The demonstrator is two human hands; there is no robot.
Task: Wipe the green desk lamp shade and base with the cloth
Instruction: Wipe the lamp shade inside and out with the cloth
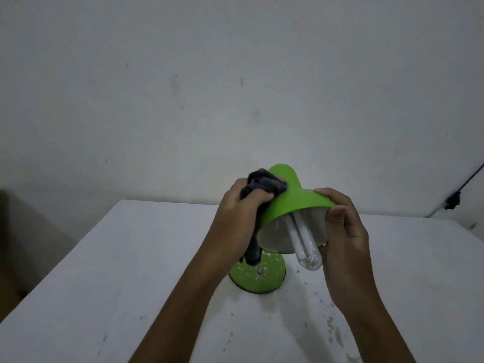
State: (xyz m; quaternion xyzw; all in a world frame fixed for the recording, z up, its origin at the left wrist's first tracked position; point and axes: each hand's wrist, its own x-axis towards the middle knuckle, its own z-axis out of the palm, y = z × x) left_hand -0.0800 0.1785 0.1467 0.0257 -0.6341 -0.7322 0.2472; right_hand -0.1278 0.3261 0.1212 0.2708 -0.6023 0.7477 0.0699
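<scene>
A green desk lamp stands on the white table point(104, 284). Its shade point(290, 203) is tilted toward me, with a white spiral-tube bulb point(305, 244) poking out of the opening. The round green base point(251, 276) below is speckled with white marks. My left hand point(235, 221) grips a dark cloth point(259, 184) and presses it against the left side and neck of the shade; a tail of the cloth hangs down toward the base. My right hand point(345, 231) pinches the right rim of the shade, thumb inside the opening.
A bare pale wall point(235, 87) rises right behind the table's far edge. A dark stand or cable with a clamp point(454, 200) leans at the far right. Dark specks and wet-looking spots mark the table near the right forearm. A dim brown shape sits at the far left.
</scene>
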